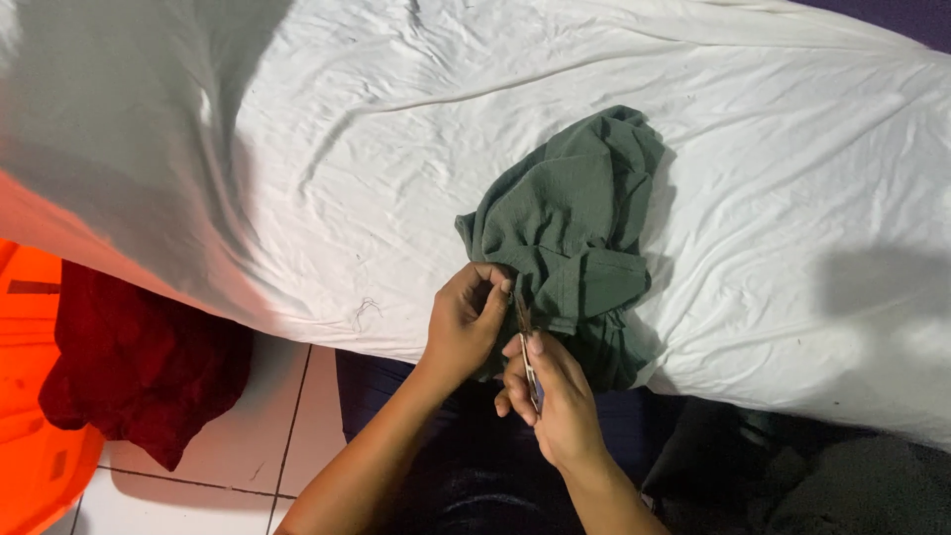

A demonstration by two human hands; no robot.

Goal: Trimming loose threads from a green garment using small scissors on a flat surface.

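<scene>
A crumpled dark green garment (575,228) lies on a white bedsheet (327,149), hanging a little over the near edge. My left hand (464,322) pinches the garment's lower left edge between thumb and fingers. My right hand (555,396) grips a small slim metal tool (525,337), like small scissors or a thread snipper, with its tip against the fabric right beside my left fingers. The two hands are almost touching.
A dark red cloth (139,362) hangs over an orange container (30,436) at the lower left. White floor tiles (277,426) show below the bed. Dark fabric (812,476) lies at the lower right, and my dark-clothed lap (475,476) is beneath my hands.
</scene>
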